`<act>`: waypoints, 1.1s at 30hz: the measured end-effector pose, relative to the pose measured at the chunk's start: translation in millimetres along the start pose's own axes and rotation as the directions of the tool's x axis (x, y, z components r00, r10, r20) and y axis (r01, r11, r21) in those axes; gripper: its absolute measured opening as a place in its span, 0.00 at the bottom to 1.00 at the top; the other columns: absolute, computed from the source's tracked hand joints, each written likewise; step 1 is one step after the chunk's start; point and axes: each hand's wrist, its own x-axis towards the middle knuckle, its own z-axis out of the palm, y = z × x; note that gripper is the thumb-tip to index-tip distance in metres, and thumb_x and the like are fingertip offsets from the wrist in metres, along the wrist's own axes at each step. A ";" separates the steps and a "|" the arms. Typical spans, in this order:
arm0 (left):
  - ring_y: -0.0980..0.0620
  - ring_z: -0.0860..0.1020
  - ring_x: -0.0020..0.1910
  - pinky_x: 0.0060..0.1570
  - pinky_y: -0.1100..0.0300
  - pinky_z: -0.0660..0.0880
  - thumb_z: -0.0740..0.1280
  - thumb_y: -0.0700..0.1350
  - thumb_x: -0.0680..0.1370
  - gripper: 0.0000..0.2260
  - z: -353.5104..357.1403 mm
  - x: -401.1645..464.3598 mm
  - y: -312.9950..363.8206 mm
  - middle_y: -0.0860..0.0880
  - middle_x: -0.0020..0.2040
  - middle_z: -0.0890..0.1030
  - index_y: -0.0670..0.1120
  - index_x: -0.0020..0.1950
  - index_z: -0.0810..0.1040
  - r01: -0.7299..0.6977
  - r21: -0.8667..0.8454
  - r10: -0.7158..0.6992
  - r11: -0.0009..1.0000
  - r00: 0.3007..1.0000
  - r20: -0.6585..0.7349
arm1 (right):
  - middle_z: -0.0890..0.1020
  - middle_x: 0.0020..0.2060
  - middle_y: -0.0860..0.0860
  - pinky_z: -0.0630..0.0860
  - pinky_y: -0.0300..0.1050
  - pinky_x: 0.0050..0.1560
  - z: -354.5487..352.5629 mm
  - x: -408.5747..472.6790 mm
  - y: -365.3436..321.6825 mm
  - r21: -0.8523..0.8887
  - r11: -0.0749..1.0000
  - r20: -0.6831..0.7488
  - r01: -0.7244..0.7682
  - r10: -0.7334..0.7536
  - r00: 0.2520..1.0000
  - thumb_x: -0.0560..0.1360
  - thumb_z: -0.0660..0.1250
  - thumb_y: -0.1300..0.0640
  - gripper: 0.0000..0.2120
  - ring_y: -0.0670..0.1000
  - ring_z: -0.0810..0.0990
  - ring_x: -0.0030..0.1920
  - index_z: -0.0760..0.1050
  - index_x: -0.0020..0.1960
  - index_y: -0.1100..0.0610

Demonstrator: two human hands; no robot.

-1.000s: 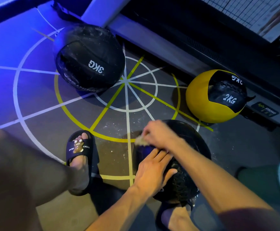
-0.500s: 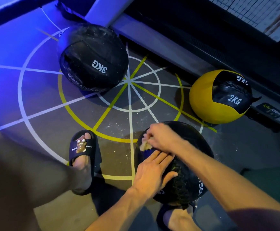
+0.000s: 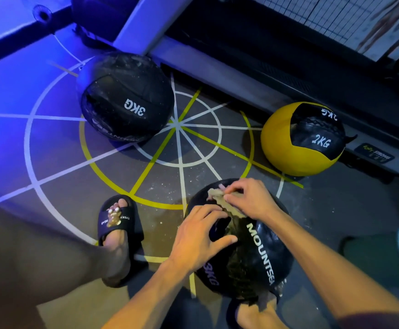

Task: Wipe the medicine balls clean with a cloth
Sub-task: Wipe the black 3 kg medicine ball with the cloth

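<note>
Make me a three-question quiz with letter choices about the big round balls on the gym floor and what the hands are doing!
1. Where is the yellow-and-black leather 2KG ball?
A. beside the grey machine base
B. under the hands
C. on the sandal

2. How many balls show?
A. two
B. three
C. five

3. What does the right hand pinch?
A. nothing
B. a bottle
C. a crumpled beige cloth

Answers: 1 A, it sits against the base; 2 B, two black, one yellow; 3 C, fingers pinch it atop the near black 3KG ball.

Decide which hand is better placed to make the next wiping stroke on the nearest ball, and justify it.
Right. The right hand already pinches the cloth on top of the black ball, while the left hand rests on it, steadying.
</note>
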 end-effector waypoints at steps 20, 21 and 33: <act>0.62 0.72 0.70 0.70 0.71 0.64 0.66 0.69 0.77 0.25 12.7 -27.3 -13.1 0.62 0.70 0.77 0.59 0.69 0.80 0.007 -0.027 -0.006 1.000 1.000 0.030 | 0.79 0.50 0.49 0.76 0.48 0.52 30.6 30.9 -13.2 -0.291 0.948 0.229 0.128 -0.061 0.972 0.79 0.67 0.47 0.09 0.50 0.79 0.50 0.84 0.53 0.50; 0.63 0.72 0.70 0.70 0.71 0.64 0.66 0.69 0.76 0.25 11.9 -27.0 -13.0 0.64 0.71 0.76 0.60 0.70 0.79 0.020 -0.032 -0.019 0.999 0.999 0.035 | 0.80 0.48 0.48 0.75 0.46 0.49 19.7 39.7 -2.6 -0.289 0.957 0.164 0.033 0.016 0.986 0.78 0.69 0.45 0.10 0.49 0.79 0.47 0.84 0.51 0.50; 0.62 0.74 0.69 0.67 0.55 0.76 0.67 0.70 0.76 0.24 13.3 -27.5 -26.8 0.64 0.69 0.77 0.60 0.69 0.80 0.002 -0.074 0.000 0.997 0.999 0.033 | 0.83 0.48 0.49 0.78 0.48 0.52 42.6 37.4 -30.0 -0.300 0.943 0.246 0.143 -0.068 0.967 0.77 0.70 0.45 0.11 0.52 0.81 0.50 0.85 0.49 0.51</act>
